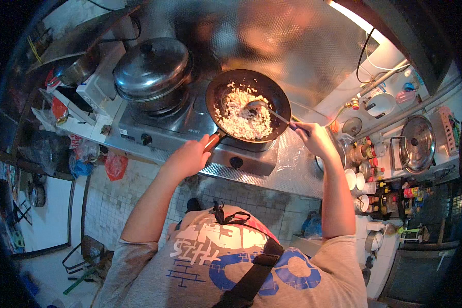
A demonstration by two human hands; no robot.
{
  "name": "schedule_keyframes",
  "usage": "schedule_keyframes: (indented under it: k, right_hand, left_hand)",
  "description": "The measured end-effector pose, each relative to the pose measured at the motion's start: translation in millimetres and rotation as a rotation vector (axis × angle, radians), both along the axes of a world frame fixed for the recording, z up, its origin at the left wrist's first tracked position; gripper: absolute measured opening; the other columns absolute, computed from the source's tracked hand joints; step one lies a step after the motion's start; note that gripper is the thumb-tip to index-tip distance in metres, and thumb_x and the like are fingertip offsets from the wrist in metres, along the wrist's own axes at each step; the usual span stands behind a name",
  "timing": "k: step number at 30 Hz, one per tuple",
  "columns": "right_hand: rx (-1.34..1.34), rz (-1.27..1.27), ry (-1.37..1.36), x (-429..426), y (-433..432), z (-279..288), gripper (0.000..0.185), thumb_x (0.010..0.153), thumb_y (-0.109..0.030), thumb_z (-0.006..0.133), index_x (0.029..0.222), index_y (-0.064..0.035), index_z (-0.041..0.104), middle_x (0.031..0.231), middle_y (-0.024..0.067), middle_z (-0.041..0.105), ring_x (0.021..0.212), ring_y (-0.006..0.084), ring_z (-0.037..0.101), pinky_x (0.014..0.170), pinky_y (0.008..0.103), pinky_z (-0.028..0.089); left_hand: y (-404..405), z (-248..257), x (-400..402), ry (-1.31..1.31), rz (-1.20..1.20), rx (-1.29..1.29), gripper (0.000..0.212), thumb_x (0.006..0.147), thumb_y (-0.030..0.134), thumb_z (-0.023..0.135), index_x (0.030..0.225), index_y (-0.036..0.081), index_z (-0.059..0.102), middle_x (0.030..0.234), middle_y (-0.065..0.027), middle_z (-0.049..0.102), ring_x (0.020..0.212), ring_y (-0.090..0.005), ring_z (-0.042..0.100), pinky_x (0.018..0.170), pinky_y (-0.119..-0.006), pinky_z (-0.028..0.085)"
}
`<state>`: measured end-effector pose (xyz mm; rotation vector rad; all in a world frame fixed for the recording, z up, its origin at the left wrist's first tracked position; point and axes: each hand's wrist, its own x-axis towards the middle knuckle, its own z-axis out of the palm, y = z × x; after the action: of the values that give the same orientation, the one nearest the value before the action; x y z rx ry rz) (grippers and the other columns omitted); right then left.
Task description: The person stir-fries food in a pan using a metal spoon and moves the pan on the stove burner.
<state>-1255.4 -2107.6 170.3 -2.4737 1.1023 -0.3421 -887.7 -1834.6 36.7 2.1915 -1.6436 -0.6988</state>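
Observation:
A dark frying pan (279, 92) stands on the right burner of a steel gas stove (215, 152), tilted a little towards me. White, grainy food that looks like rice (240, 115) is spread over its bottom. My left hand (188, 156) is closed around the pan's brown handle (214, 141). In my right hand (313, 138) is the dark handle of a metal ladle (275, 114), whose bowl rests in the food near the pan's middle.
A large lidded steel pot (152, 71) occupies the left burner. Sauce bottles and jars (385, 196) crowd the right side, below a glass lid (417, 144). Plastic bags (116, 165) hang from the counter's left front edge. A metal-lined wall rises behind the stove.

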Motion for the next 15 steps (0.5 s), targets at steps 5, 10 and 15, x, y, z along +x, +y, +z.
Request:
schedule_keyframes:
  k: [5, 10, 15]
  right_hand:
    - [0.068, -0.131, -0.203, 10, -40, -71, 0.039, 0.122, -0.035, 0.075, 0.149, -0.0100, 0.087, 0.130, 0.0255, 0.089, 0.117, 0.0364, 0.088, 0.105, 0.0489, 0.065]
    - [0.416, -0.115, -0.193, 35, -10, -74, 0.047, 0.122, -0.044, 0.076, 0.150, -0.0070, 0.088, 0.115, 0.0127, 0.088, 0.100, 0.0184, 0.076, 0.094, 0.0412, 0.061]
    - [0.450, -0.200, -0.208, 45, -18, -33, 0.048, 0.123, -0.046, 0.076, 0.149, -0.0079, 0.089, 0.105, 0.0033, 0.088, 0.086, 0.0145, 0.073, 0.082, 0.0370, 0.061]
  left_hand:
    - [-3, 3, -5, -0.003, -0.022, -0.041, 0.073, 0.119, 0.033, 0.072, 0.184, 0.008, 0.049, 0.145, -0.0333, 0.078, 0.135, -0.0545, 0.076, 0.113, -0.065, 0.062]
    - [2, 1, 1, 0.008, -0.007, -0.056, 0.073, 0.116, 0.027, 0.075, 0.179, 0.000, 0.052, 0.136, -0.0372, 0.080, 0.128, -0.0578, 0.077, 0.108, -0.066, 0.062]
    - [10, 3, -1, -0.017, 0.012, -0.118, 0.071, 0.115, 0.025, 0.076, 0.178, -0.001, 0.053, 0.132, -0.0392, 0.081, 0.124, -0.0603, 0.077, 0.105, -0.067, 0.062]
